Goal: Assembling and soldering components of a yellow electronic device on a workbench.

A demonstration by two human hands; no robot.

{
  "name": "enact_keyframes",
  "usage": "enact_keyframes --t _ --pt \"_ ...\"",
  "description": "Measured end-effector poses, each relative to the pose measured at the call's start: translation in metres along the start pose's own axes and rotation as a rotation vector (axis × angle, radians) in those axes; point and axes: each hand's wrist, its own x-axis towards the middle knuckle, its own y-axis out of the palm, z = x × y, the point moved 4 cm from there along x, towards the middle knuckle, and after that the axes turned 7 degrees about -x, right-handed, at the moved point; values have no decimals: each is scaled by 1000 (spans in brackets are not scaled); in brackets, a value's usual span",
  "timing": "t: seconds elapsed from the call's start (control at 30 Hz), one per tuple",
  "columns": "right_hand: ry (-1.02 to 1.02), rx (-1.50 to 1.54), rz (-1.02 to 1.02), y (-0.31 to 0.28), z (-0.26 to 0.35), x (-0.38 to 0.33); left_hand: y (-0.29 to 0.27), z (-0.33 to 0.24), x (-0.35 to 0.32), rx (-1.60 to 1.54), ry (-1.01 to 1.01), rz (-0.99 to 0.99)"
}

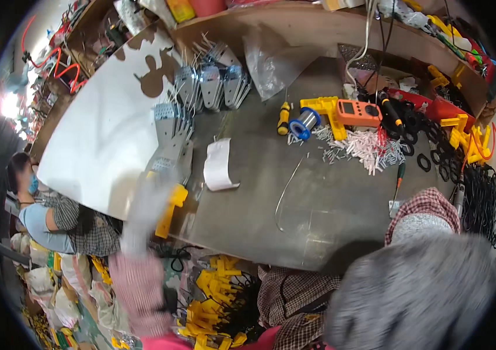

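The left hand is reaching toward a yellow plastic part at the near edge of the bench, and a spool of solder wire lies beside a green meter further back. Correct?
Not quite. The meter is orange, not green, as the head view shows. The rest stands: the blurred left hand reaches toward the yellow plastic part at the bench's near edge, and the solder spool lies beside the meter.

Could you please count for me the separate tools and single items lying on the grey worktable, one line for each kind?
Solder spool: 1
Orange multimeter: 1
Yellow-handled screwdriver: 1
Green-handled screwdriver: 1
Curled white paper strip: 1
Yellow plastic part at the left hand: 1
Total: 6
The white pins, black rings and metal brackets are too many to count.
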Motion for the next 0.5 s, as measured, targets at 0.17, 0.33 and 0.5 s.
enact_keyframes --t 0.17,0.33,0.5 --pt "-365 -141 250 -4 68 -15 -53 10 182 815 182 -517" --pt "-343 -232 -78 2 79 -112 -52 -55 173 713 577 -604" --pt "1031 -563 -983 -54 10 -226 70 -192 16 913 707 -727"
